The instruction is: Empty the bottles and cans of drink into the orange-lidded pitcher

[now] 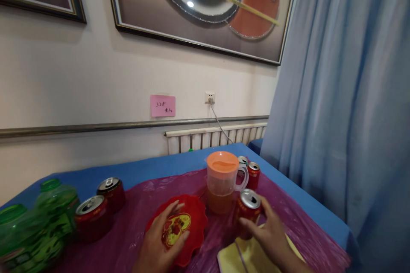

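My right hand (267, 230) is wrapped round a red soda can (248, 209) whose silver top faces up. Below that hand lies a folded yellow cloth (245, 256). Over a red scalloped plate (195, 230) with a yellow printed centre, my left hand (163, 239) has its thumb and fingers apart, holding nothing. Whether it touches the plate I cannot tell. Just behind the can stands a clear plastic pitcher (221, 185) with an orange lid and amber liquid in the bottom.
Two red cans (92, 217) and two green plastic bottles (54, 209) stand at the left. More cans (253, 175) are behind the pitcher's handle. Purple plastic sheeting (134, 230) covers part of the blue table (128, 168). A blue curtain (326, 94) hangs on the right.
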{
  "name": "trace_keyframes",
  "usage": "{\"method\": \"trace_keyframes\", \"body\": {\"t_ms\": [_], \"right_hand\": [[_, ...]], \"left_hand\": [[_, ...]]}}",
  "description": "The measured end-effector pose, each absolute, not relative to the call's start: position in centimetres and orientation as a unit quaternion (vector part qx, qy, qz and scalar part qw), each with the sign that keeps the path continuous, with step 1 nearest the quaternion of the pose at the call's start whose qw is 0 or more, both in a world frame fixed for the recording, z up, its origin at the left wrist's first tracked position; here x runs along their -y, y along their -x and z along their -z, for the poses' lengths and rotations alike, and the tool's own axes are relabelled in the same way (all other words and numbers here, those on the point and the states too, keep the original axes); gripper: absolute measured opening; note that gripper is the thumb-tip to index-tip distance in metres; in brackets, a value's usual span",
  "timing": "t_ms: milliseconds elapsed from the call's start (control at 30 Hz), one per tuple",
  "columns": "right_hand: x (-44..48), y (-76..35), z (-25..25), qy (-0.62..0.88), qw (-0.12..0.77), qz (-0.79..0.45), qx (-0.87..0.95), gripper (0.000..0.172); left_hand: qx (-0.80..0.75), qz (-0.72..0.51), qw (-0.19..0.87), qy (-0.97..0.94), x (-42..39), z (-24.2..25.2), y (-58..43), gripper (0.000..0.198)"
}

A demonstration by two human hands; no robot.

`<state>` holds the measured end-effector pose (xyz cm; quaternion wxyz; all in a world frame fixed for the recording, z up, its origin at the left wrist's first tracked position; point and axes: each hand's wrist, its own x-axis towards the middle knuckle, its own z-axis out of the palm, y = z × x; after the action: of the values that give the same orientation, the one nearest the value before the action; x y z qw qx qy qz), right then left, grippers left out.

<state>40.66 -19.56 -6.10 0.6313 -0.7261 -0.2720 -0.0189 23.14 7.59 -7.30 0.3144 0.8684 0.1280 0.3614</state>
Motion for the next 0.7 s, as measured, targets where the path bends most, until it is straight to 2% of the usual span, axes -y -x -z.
{"method": "trace_keyframes", "body": {"t_ms": [200, 400, 700], "right_hand": [[23.6, -50.6, 9.0, 0.800, 0.569, 0.093, 0.166, 0.070], [22.7, -55.8, 11.0, 0.823, 0.538, 0.122, 0.135, 0.065], [22.1, -56.6, 12.8, 0.841, 0.509, 0.135, 0.122, 0.060]], "left_hand": [[-0.181, -0.420, 0.310, -0.833, -8.4, 6.9, -23.6, 0.047], [-0.208, -0.444, 0.299, -0.819, -9.2, 6.6, -23.7, 0.046], [-0.229, -0.454, 0.319, -0.800, -10.5, 7.5, -23.8, 0.047]]}}
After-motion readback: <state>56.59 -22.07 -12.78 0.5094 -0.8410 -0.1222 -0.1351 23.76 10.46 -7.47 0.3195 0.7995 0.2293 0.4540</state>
